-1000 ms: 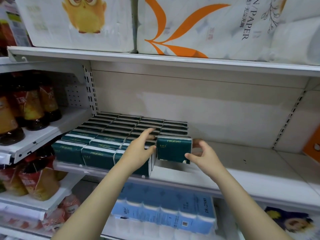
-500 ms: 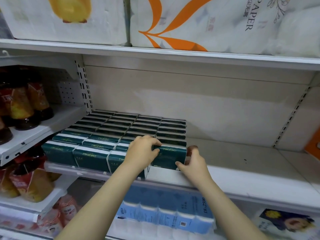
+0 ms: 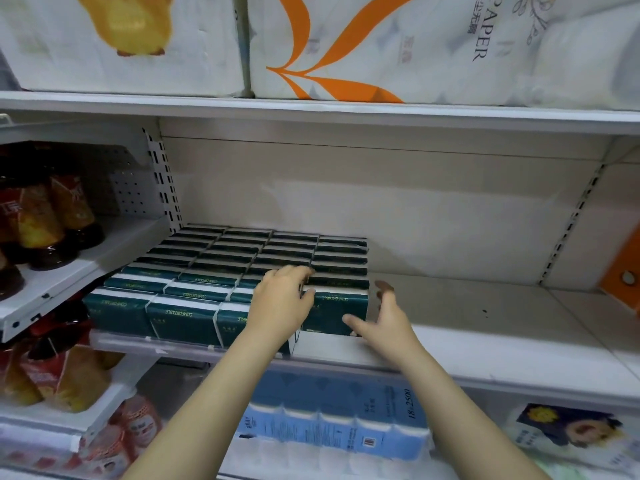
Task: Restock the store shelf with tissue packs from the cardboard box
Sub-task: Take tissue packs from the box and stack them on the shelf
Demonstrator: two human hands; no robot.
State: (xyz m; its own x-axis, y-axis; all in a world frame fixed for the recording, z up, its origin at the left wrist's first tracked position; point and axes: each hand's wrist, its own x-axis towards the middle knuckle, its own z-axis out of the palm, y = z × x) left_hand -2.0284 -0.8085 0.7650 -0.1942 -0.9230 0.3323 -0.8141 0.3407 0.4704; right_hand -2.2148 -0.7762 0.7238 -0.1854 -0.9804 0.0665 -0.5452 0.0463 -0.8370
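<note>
Front tissue pack (image 3: 341, 311) is at the right end of the dark green rows on the middle shelf (image 3: 485, 341), set back from the front edge. Left hand (image 3: 282, 303) curls over its top left corner, gripping it. Right hand (image 3: 388, 322) is loose & spread: thumb on the front face, fingers just beside the pack's right end.

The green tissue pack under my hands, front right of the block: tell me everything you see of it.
The tissue pack is dark green with a white top band and upside-down COMFORTABLE lettering, apparently plastic-wrapped. It stands on the white shelf, ending the front row, against neighbouring packs. The left hand grips its top left corner; the right hand rests its thumb on the front.
</note>
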